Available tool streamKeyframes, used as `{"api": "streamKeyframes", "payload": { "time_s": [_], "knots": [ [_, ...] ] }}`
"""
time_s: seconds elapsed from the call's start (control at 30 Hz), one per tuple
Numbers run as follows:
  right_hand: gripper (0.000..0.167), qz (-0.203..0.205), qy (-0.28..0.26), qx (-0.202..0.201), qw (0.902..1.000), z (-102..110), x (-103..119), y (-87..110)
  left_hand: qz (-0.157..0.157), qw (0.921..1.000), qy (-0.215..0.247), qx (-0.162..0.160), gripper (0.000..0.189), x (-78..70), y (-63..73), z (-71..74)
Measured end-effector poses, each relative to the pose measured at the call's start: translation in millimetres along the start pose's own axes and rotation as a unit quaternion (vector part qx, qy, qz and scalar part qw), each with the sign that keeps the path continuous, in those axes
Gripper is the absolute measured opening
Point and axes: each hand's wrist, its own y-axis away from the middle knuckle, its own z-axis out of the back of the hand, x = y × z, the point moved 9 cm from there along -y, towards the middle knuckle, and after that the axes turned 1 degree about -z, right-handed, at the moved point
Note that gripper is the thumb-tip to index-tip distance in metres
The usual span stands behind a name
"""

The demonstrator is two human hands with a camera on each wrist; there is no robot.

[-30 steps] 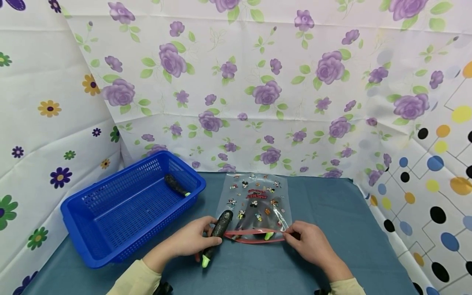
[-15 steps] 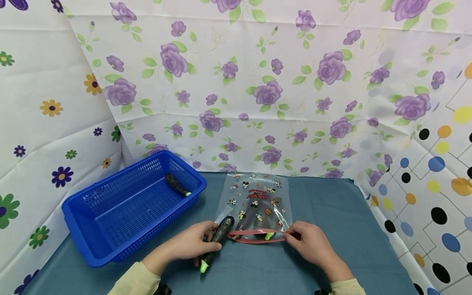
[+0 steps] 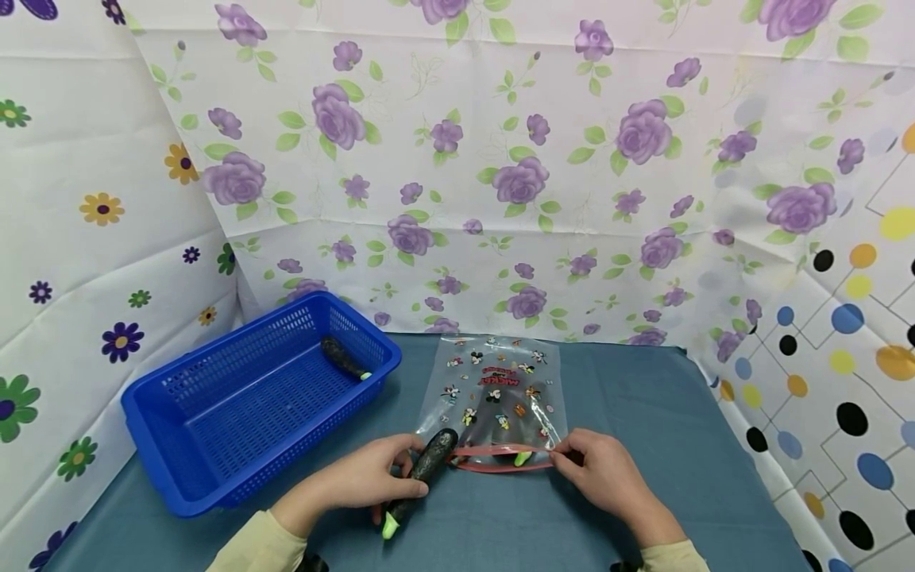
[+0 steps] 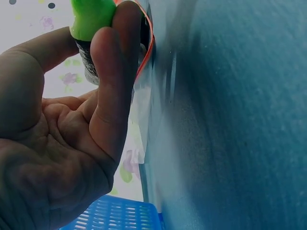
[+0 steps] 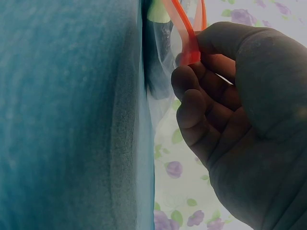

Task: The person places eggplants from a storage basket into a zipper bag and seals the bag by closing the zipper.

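My left hand grips a dark speckled zucchini between thumb and fingers. Its light green stem points toward me, and its rounded dark end overlaps the left corner of a clear zip bag printed with cartoon figures. At the bag's right corner, my right hand pinches the red zip strip between thumb and forefinger. The bag's mouth gapes toward me. Inside lies a dark shape with a green stem showing at the mouth, its body partly hidden by the print.
On the left stands a blue perforated basket, with another dark zucchini at its far right end. A blue-green cloth covers the table. Flowered sheeting rises behind it, with dotted sheeting at the right.
My left hand has drawn the zucchini slightly toward me, its dark end shifting down and right along the bag's left corner. My right hand keeps its place on the zip strip.
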Motion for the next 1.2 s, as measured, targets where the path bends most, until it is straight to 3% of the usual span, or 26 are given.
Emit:
{"api": "streamKeyframes", "payload": {
  "time_s": [0.37,0.77,1.07,1.2],
  "knots": [
    [0.022,-0.005,-0.001,-0.002,1.0000,-0.2,-0.9,0.6,-0.003,0.9996,0.003,0.026,0.054,2.4,5.8,-4.6],
    [0.022,-0.015,-0.007,0.005,0.9998,1.4,-0.9,0.5,0.031,0.9977,0.009,0.059,0.053,9.8,8.6,-7.7],
    [0.022,-0.012,-0.003,0.001,0.9999,-0.4,-1.4,0.5,0.044,0.9972,0.009,0.061,0.053,16.2,6.7,-10.9],
    [0.022,-0.012,-0.001,0.003,0.9999,-0.1,-0.8,1.0,0.030,0.9980,0.006,0.054,0.053,14.2,3.9,-14.5]
  ]
}}
